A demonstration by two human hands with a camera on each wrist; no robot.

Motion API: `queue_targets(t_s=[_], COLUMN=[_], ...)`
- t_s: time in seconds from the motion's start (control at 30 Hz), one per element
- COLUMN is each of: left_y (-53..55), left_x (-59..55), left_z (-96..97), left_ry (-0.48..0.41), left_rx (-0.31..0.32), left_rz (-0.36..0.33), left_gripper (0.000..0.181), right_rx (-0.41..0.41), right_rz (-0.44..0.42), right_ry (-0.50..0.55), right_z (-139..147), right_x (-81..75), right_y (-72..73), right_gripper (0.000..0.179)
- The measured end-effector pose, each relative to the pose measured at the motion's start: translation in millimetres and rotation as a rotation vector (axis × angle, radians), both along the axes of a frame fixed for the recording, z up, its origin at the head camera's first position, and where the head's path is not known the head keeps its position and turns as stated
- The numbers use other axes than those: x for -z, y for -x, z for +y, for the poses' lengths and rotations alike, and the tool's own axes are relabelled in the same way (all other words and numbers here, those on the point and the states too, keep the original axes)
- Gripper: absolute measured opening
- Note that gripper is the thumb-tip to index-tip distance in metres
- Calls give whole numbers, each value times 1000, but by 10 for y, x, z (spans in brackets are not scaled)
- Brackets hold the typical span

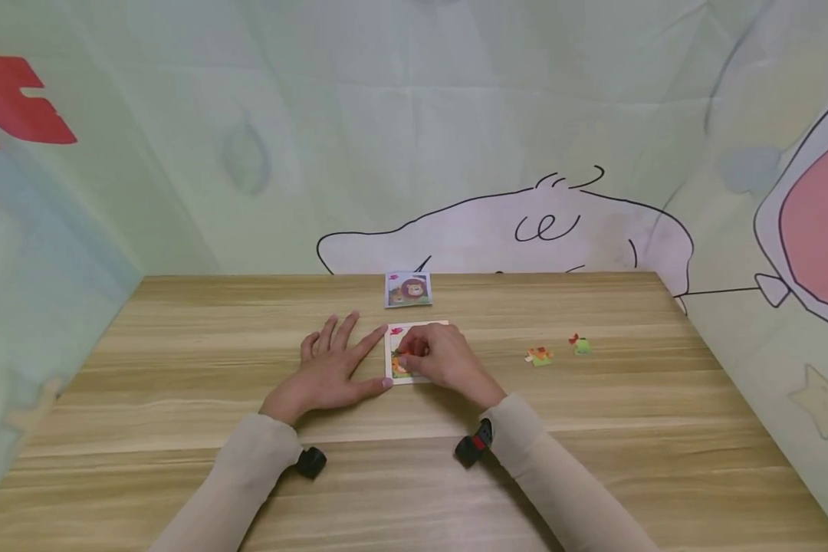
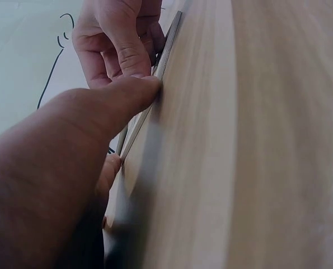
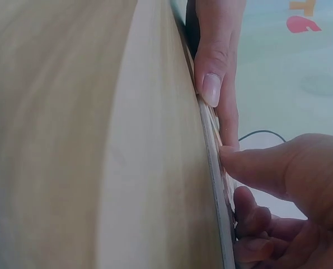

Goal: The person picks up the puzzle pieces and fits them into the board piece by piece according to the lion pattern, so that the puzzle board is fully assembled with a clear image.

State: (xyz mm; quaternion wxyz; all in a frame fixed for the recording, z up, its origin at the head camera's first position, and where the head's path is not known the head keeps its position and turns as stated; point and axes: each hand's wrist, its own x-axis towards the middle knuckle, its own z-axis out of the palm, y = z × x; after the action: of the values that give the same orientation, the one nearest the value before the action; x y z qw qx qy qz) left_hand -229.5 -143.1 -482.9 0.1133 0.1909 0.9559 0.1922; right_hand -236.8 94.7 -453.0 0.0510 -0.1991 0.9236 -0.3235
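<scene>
A small white-framed picture puzzle board [image 1: 390, 372] lies flat on the table, partly covered by my right hand. With fingers spread, my left hand [image 1: 333, 377] lies on the table at the board's left side; its thumb and index fingertip touch the frame. The left thumb also shows at the board's edge in the left wrist view. Over the board, my right hand [image 1: 443, 356] has curled fingers, its thumb and index finger pinching a small orange-and-green puzzle piece [image 1: 398, 367] low on the picture's left. In the right wrist view, the right thumb [image 3: 256, 168] rests close on the board's surface.
Behind the board lies a lion picture card [image 1: 409, 290], near the table's back edge. To the right are two loose puzzle pieces, one orange and green [image 1: 540, 356], one green with red [image 1: 580, 346]. A printed cloth [image 1: 414, 153] hangs behind the table.
</scene>
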Motion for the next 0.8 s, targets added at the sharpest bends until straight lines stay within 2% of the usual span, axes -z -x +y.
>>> queue_targets(t_s=[0.4, 0.5, 0.67, 0.8], left_y=[11, 6, 11, 16], left_x=[14, 7, 7, 22], left_z=[-2, 3, 2, 5], left_ry=[4, 7, 9, 8], left_rx=[0, 0, 1, 0], left_rz=[13, 5, -2, 5], left_gripper=[93, 93, 92, 93], right_rx=[15, 21, 92, 143], right_rz=[0, 11, -5, -24], right_ry=[11, 43, 153, 190], right_z=[3, 14, 57, 135], right_x=[6, 9, 2, -27], right_y=[-2, -9, -25, -46], right_gripper=[6, 6, 9, 13])
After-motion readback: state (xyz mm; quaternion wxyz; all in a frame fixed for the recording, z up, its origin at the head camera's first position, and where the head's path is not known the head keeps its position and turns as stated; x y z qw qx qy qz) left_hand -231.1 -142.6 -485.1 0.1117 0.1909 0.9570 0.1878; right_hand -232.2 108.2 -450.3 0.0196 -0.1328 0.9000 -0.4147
